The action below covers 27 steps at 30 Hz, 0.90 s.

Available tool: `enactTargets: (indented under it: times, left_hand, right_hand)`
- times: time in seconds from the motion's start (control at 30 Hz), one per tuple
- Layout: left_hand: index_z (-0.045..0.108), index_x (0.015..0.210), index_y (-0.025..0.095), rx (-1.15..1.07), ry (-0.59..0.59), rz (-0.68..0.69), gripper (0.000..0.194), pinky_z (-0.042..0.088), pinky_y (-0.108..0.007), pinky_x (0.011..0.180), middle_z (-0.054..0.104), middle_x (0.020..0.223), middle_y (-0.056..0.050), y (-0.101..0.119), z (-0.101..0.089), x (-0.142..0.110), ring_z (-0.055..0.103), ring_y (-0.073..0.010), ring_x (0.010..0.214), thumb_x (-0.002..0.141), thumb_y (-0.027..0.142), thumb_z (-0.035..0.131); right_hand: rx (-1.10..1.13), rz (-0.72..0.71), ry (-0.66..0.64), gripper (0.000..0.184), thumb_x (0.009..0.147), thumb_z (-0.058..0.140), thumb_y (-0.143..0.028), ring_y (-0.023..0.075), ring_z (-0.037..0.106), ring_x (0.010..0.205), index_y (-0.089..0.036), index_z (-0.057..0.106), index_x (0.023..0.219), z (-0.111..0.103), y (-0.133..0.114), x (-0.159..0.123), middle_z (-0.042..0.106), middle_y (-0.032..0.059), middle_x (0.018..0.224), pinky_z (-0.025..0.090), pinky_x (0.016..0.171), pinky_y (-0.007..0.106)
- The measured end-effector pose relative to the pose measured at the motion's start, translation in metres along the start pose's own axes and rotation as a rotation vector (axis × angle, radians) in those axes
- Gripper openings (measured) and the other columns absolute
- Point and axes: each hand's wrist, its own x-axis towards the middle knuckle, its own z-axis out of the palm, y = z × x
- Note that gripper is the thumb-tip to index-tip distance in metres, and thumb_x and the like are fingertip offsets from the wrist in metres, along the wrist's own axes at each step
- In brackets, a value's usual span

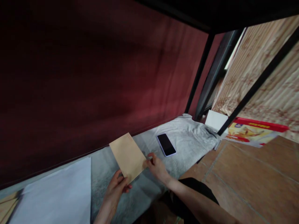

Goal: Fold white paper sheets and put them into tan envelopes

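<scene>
A tan paper envelope (128, 156) is held between my two hands over a grey cloth-covered surface. My left hand (117, 184) pinches its near left corner, thumb on top. At the near right corner, my right hand (156, 167) grips the edge between thumb and fingers. Just beyond my right hand, a smartphone (166, 145) with a dark screen and a pale purple edge lies face up on the cloth. White paper sheets (58, 193) lie to the left of my left hand.
The grey cloth (187, 133) runs along a dark red wall (130, 77). More tan envelopes (8, 205) show at the far left edge. Black metal posts (201, 71) stand at the right. A red and yellow box (254, 132) rests on the tiled floor (247, 174).
</scene>
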Motion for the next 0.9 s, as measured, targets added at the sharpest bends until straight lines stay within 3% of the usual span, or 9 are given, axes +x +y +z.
enactTargets:
  times: [0.13, 0.27, 0.33, 0.43, 0.53, 0.7, 0.9]
  left_hand:
    - [0.051, 0.124, 0.020, 0.021, -0.028, 0.030, 0.069, 0.043, -0.025, 0.050, 0.070, 0.076, 0.001, -0.002, 0.016, 0.009, 0.064, -0.0161, 0.059, 0.066, 0.045, 0.078]
    - [0.049, 0.124, 0.019, 0.011, -0.077, 0.020, 0.068, 0.042, -0.024, 0.050, 0.068, 0.079, 0.001, 0.000, 0.050, 0.022, 0.061, -0.0136, 0.056, 0.065, 0.040, 0.074]
    - [0.049, 0.120, 0.020, 0.005, -0.083, 0.015, 0.061, 0.041, -0.024, 0.049, 0.067, 0.079, 0.001, 0.003, 0.070, 0.029, 0.059, -0.0125, 0.055, 0.064, 0.034, 0.070]
    - [0.054, 0.108, 0.020, 0.032, -0.118, 0.071, 0.043, 0.038, -0.024, 0.047, 0.066, 0.079, 0.000, 0.005, 0.095, 0.039, 0.055, -0.0116, 0.055, 0.067, 0.026, 0.061]
    - [0.057, 0.105, 0.017, 0.049, -0.109, 0.083, 0.038, 0.036, -0.026, 0.044, 0.064, 0.072, -0.001, 0.003, 0.107, 0.049, 0.052, -0.0121, 0.051, 0.067, 0.021, 0.061]
    - [0.053, 0.120, 0.011, 0.131, -0.050, 0.063, 0.050, 0.038, -0.025, 0.042, 0.062, 0.067, 0.000, -0.007, 0.108, 0.057, 0.053, -0.0134, 0.046, 0.072, 0.018, 0.062]
    - [0.049, 0.137, 0.014, 0.256, 0.018, 0.105, 0.059, 0.044, -0.022, 0.047, 0.063, 0.067, 0.003, -0.013, 0.108, 0.052, 0.054, -0.0107, 0.044, 0.078, 0.013, 0.057]
  right_hand:
    - [-0.279, -0.222, 0.085, 0.033, 0.094, 0.047, -0.022, 0.0181, 0.069, 0.074, -0.024, 0.060, 0.124, -0.023, -0.019, 0.000, 0.071, -0.0001, 0.080, 0.049, 0.070, 0.026]
    - [-0.394, -0.559, 0.012, 0.032, 0.099, 0.042, -0.019, 0.0176, 0.069, 0.094, -0.023, 0.060, 0.125, -0.027, -0.032, -0.001, 0.073, 0.0041, 0.105, 0.052, 0.085, 0.027]
    - [-0.462, -0.625, -0.015, 0.028, 0.099, 0.045, -0.019, 0.0180, 0.066, 0.102, -0.022, 0.062, 0.121, -0.023, -0.032, 0.001, 0.071, 0.0052, 0.110, 0.051, 0.093, 0.029]
    - [-0.511, -0.591, -0.038, 0.024, 0.100, 0.048, -0.019, 0.0181, 0.065, 0.106, -0.021, 0.064, 0.118, -0.019, -0.030, 0.006, 0.070, 0.0053, 0.112, 0.050, 0.096, 0.029]
    - [-0.557, -0.533, -0.035, 0.026, 0.099, 0.047, -0.016, 0.0186, 0.064, 0.108, -0.021, 0.067, 0.115, -0.020, -0.025, 0.013, 0.069, 0.0060, 0.116, 0.050, 0.098, 0.030]
    - [-0.661, -0.466, -0.083, 0.033, 0.095, 0.050, -0.012, 0.0196, 0.062, 0.117, -0.022, 0.067, 0.121, -0.021, -0.013, 0.021, 0.066, 0.0080, 0.128, 0.048, 0.101, 0.031]
    - [-0.923, -0.394, -0.116, 0.034, 0.097, 0.047, -0.016, 0.0259, 0.064, 0.115, -0.018, 0.064, 0.127, -0.015, 0.000, 0.014, 0.066, 0.0130, 0.132, 0.048, 0.096, 0.037]
